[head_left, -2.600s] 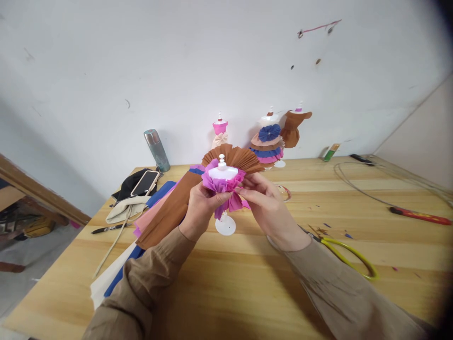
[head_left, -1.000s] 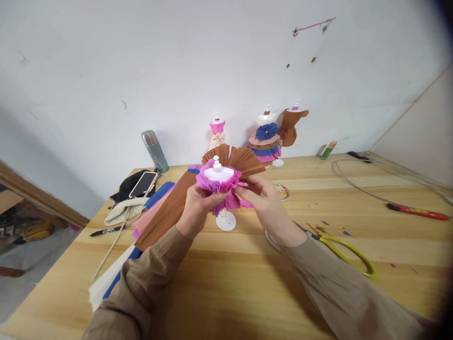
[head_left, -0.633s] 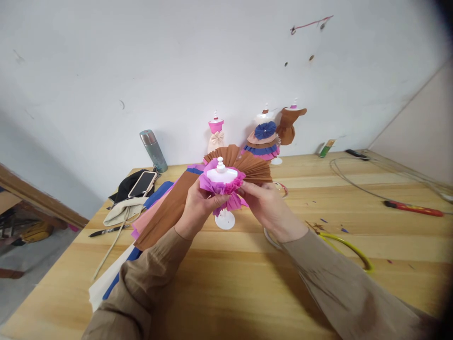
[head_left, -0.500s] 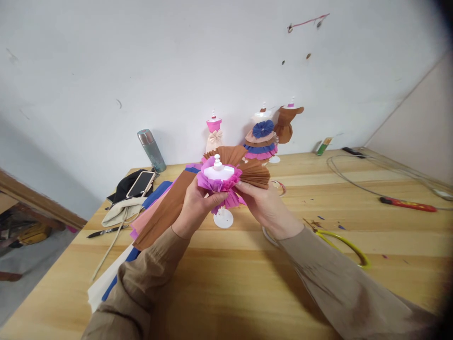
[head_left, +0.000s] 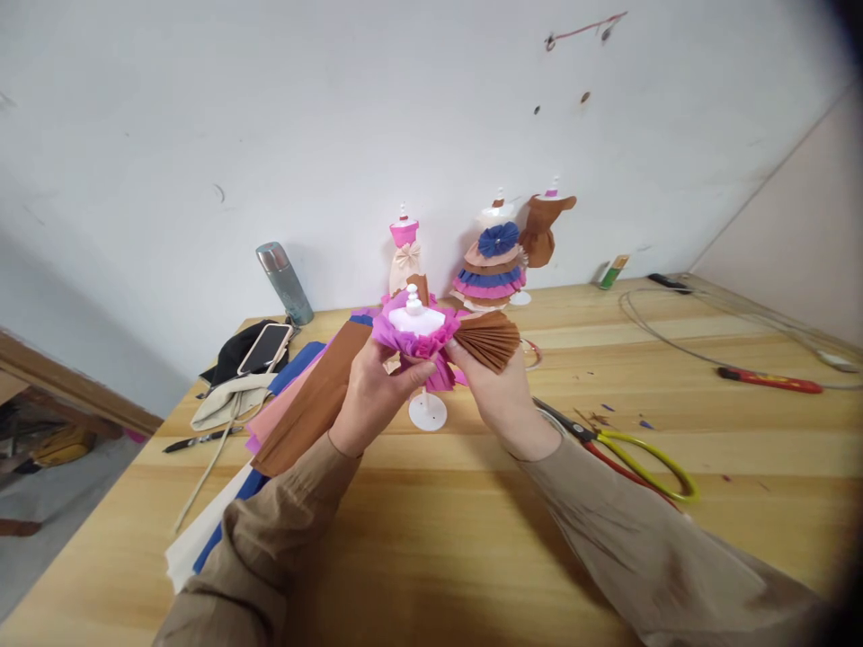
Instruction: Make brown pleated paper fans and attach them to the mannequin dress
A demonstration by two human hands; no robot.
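A small white dress-form mannequin (head_left: 416, 321) in ruffled magenta crepe paper (head_left: 441, 373) stands upright on its round white base (head_left: 428, 412). My left hand (head_left: 378, 386) is closed round its left side, the thumb across the front. My right hand (head_left: 495, 386) pinches a pleated brown paper fan (head_left: 489, 340) at the mannequin's right side. The fan spreads out to the right over my fingers. More brown paper (head_left: 418, 286) shows behind the neck knob. My fingertips behind the mannequin are hidden.
Brown, pink and blue paper strips (head_left: 314, 395) lie left, near a phone (head_left: 265, 349) and pen (head_left: 202, 438). Scissors (head_left: 640, 458) lie by my right forearm. Behind are a flask (head_left: 284, 283) and dressed mannequins (head_left: 495, 261). A red-handled tool (head_left: 769, 380) with a cord lies right.
The brown pleated paper behind the mannequin has narrowed to a small piece at the neck. The right fan now angles lower, and my right hand has shifted slightly, showing more of the scissors.
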